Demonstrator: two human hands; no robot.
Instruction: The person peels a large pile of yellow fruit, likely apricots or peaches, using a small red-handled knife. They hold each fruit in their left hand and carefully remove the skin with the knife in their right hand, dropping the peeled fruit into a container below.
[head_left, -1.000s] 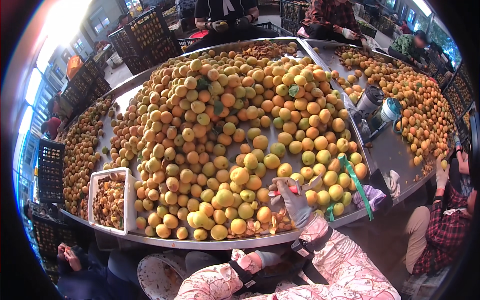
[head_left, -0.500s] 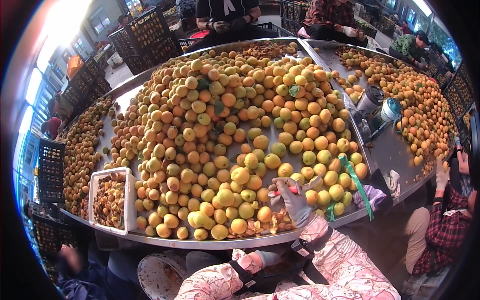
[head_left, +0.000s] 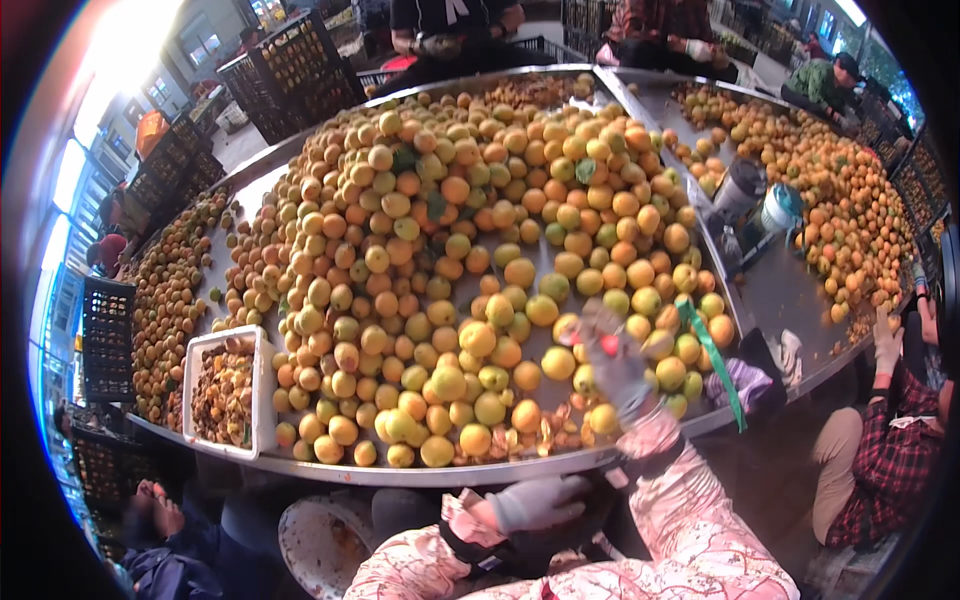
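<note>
A wide heap of yellow-orange apricots lies on a metal table. My gloved right hand, smeared by motion, is over the apricots at the near right. In it is a small knife with a red handle; its blade is hard to make out now. Low in front of the table edge, my gloved left hand shows its fingers reaching rightward, with nothing visible in them. Torn apricot pieces lie on the tabletop left of my right wrist.
A white tub of brownish fruit scraps stands at the near left. A green strip and purple cloth lie at the right. Beyond a divider are a dark cup and a teal-lidded bottle. A white bucket stands below; co-workers sit around.
My right hand has moved forward and slightly right over the apricots with the knife. My left hand has come up toward the table edge and shows more.
</note>
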